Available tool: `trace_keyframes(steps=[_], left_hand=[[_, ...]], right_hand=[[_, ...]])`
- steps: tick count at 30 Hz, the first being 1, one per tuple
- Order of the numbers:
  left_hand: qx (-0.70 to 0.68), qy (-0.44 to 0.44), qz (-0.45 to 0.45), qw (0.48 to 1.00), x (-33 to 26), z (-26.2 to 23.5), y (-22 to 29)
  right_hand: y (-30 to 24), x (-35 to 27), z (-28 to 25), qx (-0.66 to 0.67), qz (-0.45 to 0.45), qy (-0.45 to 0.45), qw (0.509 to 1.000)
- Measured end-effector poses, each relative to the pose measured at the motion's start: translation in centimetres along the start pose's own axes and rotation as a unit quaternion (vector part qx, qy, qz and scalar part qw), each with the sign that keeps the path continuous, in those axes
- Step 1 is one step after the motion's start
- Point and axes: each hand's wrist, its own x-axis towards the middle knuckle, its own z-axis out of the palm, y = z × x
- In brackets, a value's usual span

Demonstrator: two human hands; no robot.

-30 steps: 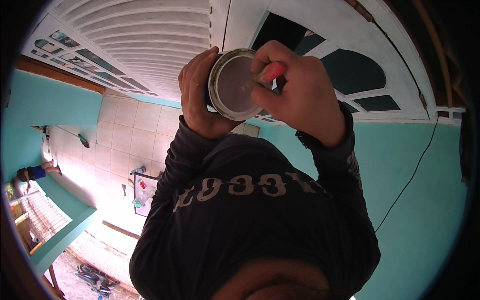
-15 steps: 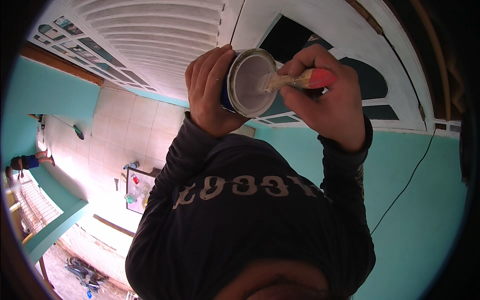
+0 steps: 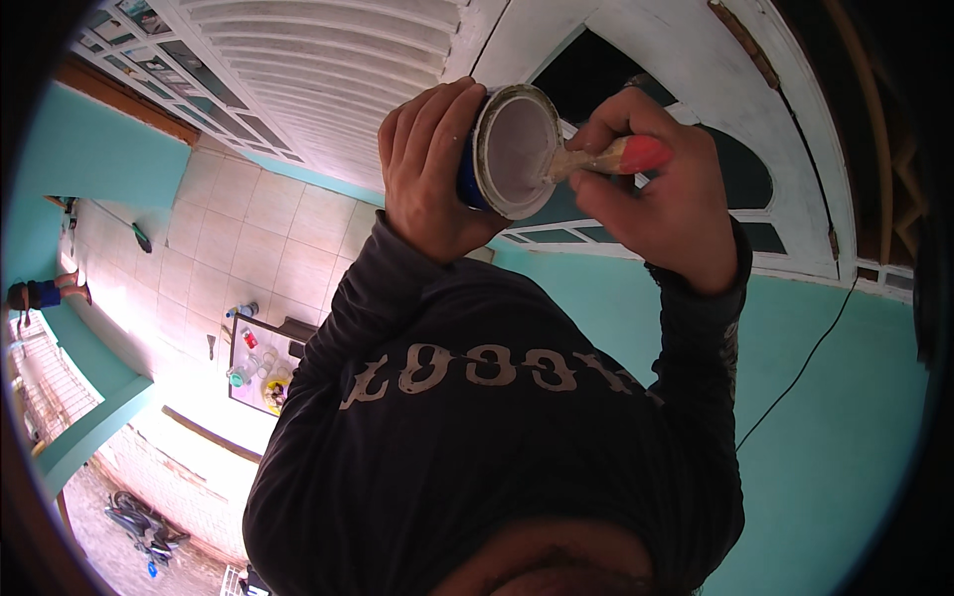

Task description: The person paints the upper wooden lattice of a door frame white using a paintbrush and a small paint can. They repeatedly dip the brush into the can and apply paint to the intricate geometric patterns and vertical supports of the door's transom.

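My left hand (image 3: 427, 164) is wrapped round the side of a blue paint can (image 3: 518, 154), tilted so its mouth shows. White paint coats the inside, and the rim is smeared. My right hand (image 3: 664, 184) grips a paintbrush (image 3: 606, 159) by its wooden handle, which has a red end. The bristle end rests at the right edge of the can's mouth; the bristle tips are hard to make out. Just beyond both hands stands a white louvered shutter (image 3: 338, 50) beside a white panel with dark openings (image 3: 740, 164).
A low table (image 3: 235, 363) with bottles and jars stands on the tiled floor (image 3: 260, 233) at left. Another person (image 3: 45, 294) is at far left. A motorcycle (image 3: 144, 526) is outside at lower left. A dark cable (image 3: 807, 360) hangs along the turquoise wall (image 3: 855, 417).
The brush has drawn back from inside the can to its right edge. The can has turned slightly, and the whole view has shifted a little.
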Motion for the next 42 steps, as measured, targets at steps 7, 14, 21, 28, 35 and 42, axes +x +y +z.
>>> trace_keyframes(steps=[7,14,21,28,35,42], left_hand=[[-0.005,-0.004,0.002,1.0,-0.6,0.3,0.0],[-0.009,-0.013,0.002,1.0,-0.8,0.2,0.4],[-0.013,-0.012,-0.002,1.0,-1.2,0.3,0.6],[-0.009,-0.017,-0.005,1.0,-1.3,0.2,1.2],[-0.002,-0.03,0.005,1.0,-1.2,-0.3,1.7],[-0.015,-0.014,-0.004,1.0,-1.6,0.6,1.3]], right_hand=[[-0.6,-0.7,-1.4,0.005,0.019,-0.009,1.0],[-1.8,-1.5,-2.8,-0.045,0.063,-0.045,0.996],[-1.1,-2.2,-2.3,-0.009,0.012,0.037,0.999],[-2.6,-1.1,-1.6,-0.029,0.022,-0.021,0.999],[-2.4,-0.5,-2.0,-0.071,0.018,-0.085,0.994],[-2.5,-0.4,-3.5,-0.053,0.007,-0.062,0.997]])
